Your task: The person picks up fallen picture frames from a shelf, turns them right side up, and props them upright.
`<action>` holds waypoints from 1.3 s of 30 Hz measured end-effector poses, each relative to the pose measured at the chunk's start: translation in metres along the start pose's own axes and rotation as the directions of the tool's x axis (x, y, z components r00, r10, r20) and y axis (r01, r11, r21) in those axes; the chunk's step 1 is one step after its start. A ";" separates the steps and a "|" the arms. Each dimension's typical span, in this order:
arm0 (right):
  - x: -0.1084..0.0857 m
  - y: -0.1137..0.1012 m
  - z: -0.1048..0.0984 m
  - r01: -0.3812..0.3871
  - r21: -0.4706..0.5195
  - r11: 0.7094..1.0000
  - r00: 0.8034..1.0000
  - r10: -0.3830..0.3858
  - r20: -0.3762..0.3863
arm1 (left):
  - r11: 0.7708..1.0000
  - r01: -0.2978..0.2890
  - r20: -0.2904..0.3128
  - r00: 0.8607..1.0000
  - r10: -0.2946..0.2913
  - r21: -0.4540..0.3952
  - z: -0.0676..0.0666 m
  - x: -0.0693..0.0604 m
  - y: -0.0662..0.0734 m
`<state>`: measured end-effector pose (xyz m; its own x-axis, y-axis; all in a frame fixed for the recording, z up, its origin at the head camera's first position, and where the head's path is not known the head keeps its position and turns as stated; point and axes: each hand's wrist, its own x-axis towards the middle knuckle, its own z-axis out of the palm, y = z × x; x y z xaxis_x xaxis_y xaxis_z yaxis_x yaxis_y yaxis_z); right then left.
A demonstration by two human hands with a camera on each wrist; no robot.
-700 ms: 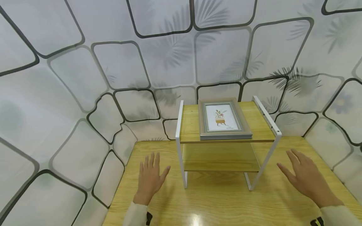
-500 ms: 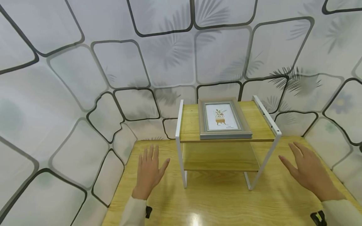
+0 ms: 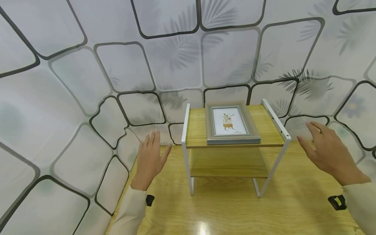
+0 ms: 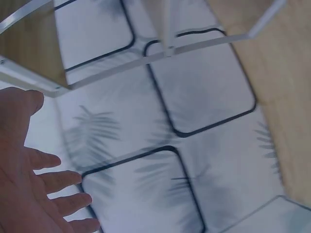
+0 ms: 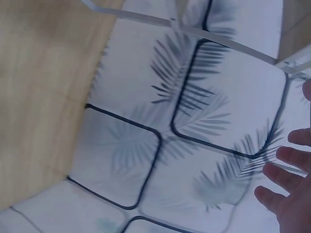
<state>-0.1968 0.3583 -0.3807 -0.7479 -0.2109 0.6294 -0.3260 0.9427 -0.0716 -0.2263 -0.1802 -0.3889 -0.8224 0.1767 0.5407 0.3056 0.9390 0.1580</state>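
A small two-tier shelf (image 3: 235, 163) with wooden boards and white metal side frames stands in the middle of the head view. On its top board lies a grey-brown picture frame (image 3: 230, 122), its print of a plant in a pot facing up. My left hand (image 3: 151, 160) is raised to the left of the shelf, fingers straight and thumb spread, touching nothing. To the right of the shelf my right hand (image 3: 332, 150) is raised too, fingers extended, apart from the white side frame. Both wrist views show the hands (image 4: 34, 174) with nothing held.
The shelf stands on a light wood-grain surface (image 3: 229, 212). Patterned wall covering (image 3: 176, 65) with dark outlines and leaf prints rises behind it and on both sides. In the left wrist view, the shelf's white side frame (image 4: 204, 44) crosses the top.
Both hands have risen from beside the shelf's lower part toward its top board. The right hand has also shifted slightly right. The shelf and picture frame stay in place.
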 end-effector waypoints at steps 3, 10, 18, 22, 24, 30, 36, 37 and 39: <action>0.017 -0.004 -0.009 0.006 0.008 1.000 1.000 -0.005 -0.026 | 0.999 -0.029 -0.057 0.998 0.028 -0.023 -0.014 0.018 0.008; 0.054 -0.022 -0.027 0.056 0.095 0.994 0.996 -0.049 -0.078 | 0.990 -0.025 -0.038 0.999 0.020 -0.141 -0.047 0.055 0.042; 0.089 -0.054 -0.039 -0.098 0.296 0.950 0.991 0.067 0.115 | 0.994 -0.030 0.072 0.997 0.038 -0.107 -0.064 0.086 0.092; 0.103 -0.073 -0.040 -0.108 0.309 0.945 0.985 0.059 0.165 | 0.999 -0.017 0.177 0.984 0.025 -0.044 -0.066 0.094 0.112; 0.109 -0.082 -0.039 -0.120 0.294 0.948 0.978 0.062 0.199 | 1.000 -0.013 0.223 0.975 0.016 -0.016 -0.065 0.096 0.120; 0.124 -0.105 -0.034 -0.108 0.202 0.973 0.950 0.041 0.309 | 0.998 -0.037 0.312 0.950 0.018 0.056 -0.060 0.099 0.134; 0.132 -0.118 -0.024 -0.061 0.130 0.990 0.928 0.008 0.373 | 0.994 -0.035 0.395 0.919 -0.007 0.099 -0.053 0.098 0.146; 0.132 -0.120 -0.022 -0.045 0.118 0.992 0.927 -0.002 0.376 | 0.995 -0.031 0.404 0.915 -0.011 0.097 -0.052 0.098 0.148; 0.133 -0.124 -0.019 -0.022 0.090 0.996 0.926 -0.013 0.378 | 0.996 -0.017 0.417 0.909 -0.021 0.087 -0.050 0.098 0.151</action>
<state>-0.2451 0.2179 -0.2734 -0.9064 -0.3056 0.2916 -0.3601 0.9200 -0.1550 -0.2366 -0.0359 -0.2706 -0.9538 0.2638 0.1440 0.2765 0.9580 0.0764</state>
